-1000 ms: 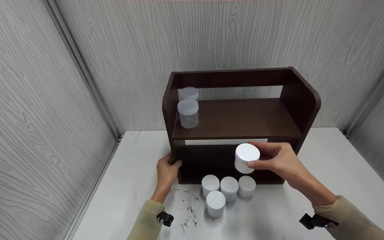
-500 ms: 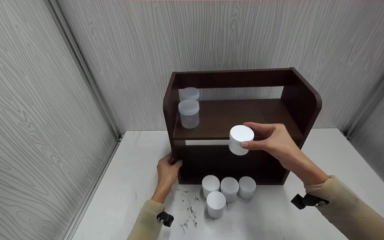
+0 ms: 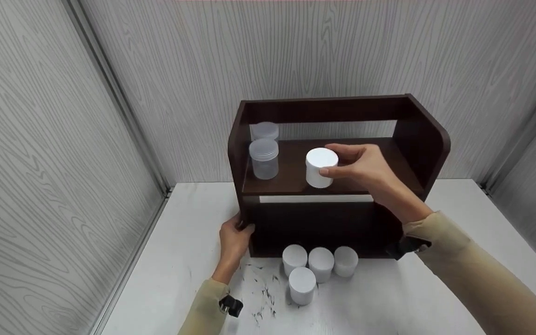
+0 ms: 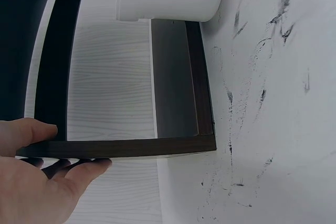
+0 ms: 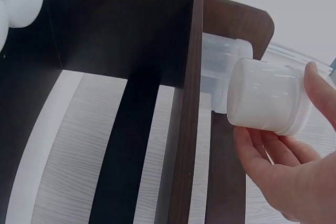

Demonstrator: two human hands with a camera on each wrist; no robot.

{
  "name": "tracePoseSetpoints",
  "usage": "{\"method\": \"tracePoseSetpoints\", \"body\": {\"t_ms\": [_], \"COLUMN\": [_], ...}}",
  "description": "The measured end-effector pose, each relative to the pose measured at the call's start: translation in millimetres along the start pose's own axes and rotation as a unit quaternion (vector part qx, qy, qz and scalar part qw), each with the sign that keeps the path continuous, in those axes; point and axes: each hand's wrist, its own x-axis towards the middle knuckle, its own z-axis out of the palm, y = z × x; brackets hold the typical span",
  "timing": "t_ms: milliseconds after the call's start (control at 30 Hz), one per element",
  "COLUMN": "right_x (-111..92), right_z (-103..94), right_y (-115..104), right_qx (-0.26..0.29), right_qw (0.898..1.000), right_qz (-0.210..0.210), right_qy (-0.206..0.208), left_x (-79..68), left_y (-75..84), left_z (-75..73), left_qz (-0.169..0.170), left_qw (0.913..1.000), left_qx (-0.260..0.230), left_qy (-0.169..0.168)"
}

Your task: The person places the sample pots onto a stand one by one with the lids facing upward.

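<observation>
My right hand holds a white screw-lid jar upright between thumb and fingers, just over the front of the upper board of a dark brown shelf. In the right wrist view the jar shows its base near the board's edge, fingers curled beneath it. My left hand grips the left side panel of the shelf low down; in the left wrist view its thumb and fingers straddle the panel edge. Two clear lidded jars stand one behind the other at the left end of the upper board.
Several white jars stand grouped on the white table before the shelf's lower opening. Dark scuff marks lie on the tabletop left of them. Grey wood-patterned walls enclose the back and sides.
The right hand has carried the white jar up and to the left, from in front of the lower opening to the upper board. The left hand stays on the side panel.
</observation>
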Motion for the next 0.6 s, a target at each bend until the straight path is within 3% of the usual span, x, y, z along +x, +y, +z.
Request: {"method": "tracePoseSetpoints", "body": {"t_ms": [600], "right_x": [60.2], "right_z": [7.0], "right_y": [-0.8], "right_qx": [0.005], "right_qw": [0.999], "right_qz": [0.028], "right_qy": [0.015], "left_x": [-1.3], "left_y": [-2.3], "left_z": [0.7], "left_qz": [0.011], "left_qw": [0.9999], "left_qx": [-0.008], "left_qy": [0.005]}}
